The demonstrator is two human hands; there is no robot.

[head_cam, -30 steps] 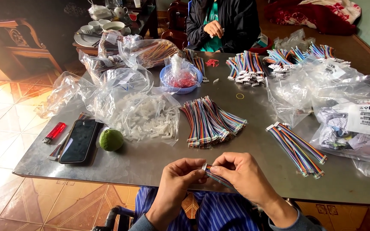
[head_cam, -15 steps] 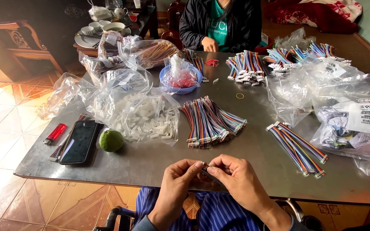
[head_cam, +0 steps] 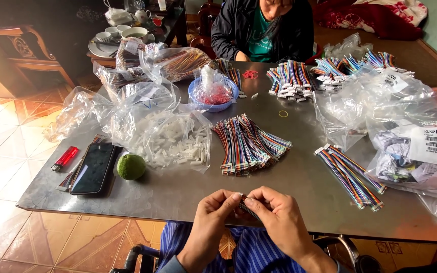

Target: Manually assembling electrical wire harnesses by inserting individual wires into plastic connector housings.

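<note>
My left hand (head_cam: 213, 217) and my right hand (head_cam: 274, 217) meet at the near edge of the grey metal table (head_cam: 299, 187). Both pinch a short cable bundle (head_cam: 245, 204) between their fingertips; most of it is hidden by my fingers. Just beyond my hands lies a fanned pile of multicoloured cable bundles (head_cam: 249, 144). A second pile of striped cables (head_cam: 352, 177) lies to the right. A clear bag of small white connectors (head_cam: 175, 144) sits to the left of the middle pile.
A green lime (head_cam: 131, 167), a black phone (head_cam: 93, 168) and a red lighter (head_cam: 65, 158) lie at the near left. A blue bowl (head_cam: 213, 93) holds red bits. Plastic bags (head_cam: 405, 121) crowd the right. A person in a dark jacket (head_cam: 259, 28) sits across, behind more cable piles (head_cam: 292, 81).
The view has tilted slightly, so the table sits lower in the frame. My hands stay together at the table's near edge, fingers shifting a little on the small cable bundle.
</note>
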